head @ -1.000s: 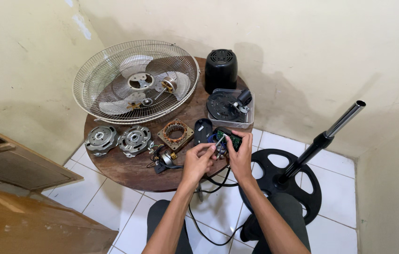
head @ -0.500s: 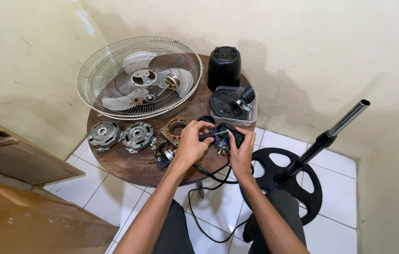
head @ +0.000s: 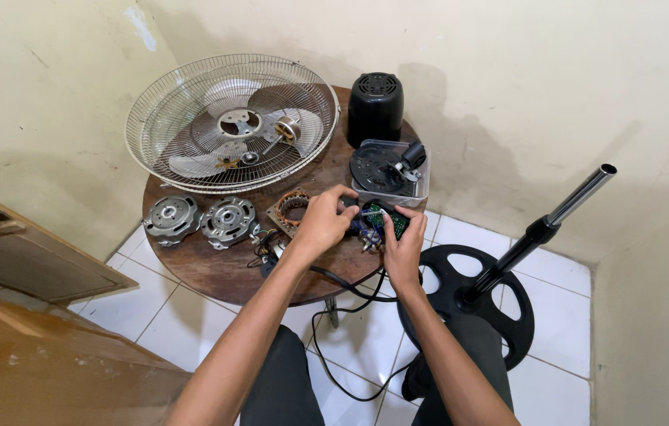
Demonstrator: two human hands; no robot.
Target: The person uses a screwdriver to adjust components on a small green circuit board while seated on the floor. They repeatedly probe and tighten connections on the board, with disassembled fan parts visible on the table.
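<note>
My left hand [head: 323, 222] and my right hand [head: 402, 244] meet over the near right part of a round wooden table [head: 216, 272]. Together they hold a small switch unit with a green circuit board [head: 378, 220] and coloured wires. A black cable [head: 350, 293] runs from it down over the table edge to the floor. A copper-wound stator [head: 291, 207] lies just left of my left hand.
A white fan grille [head: 232, 122] with blades fills the table's back left. Two metal motor covers [head: 200, 220] lie at the left. A black motor cap [head: 374, 106] and clear tray of parts [head: 394, 170] stand behind. A fan stand [head: 500, 272] is on the floor.
Both hands have stayed on the switch unit, with the fingers shifting slightly on it. The view has moved a little, so the table sits higher and further left.
</note>
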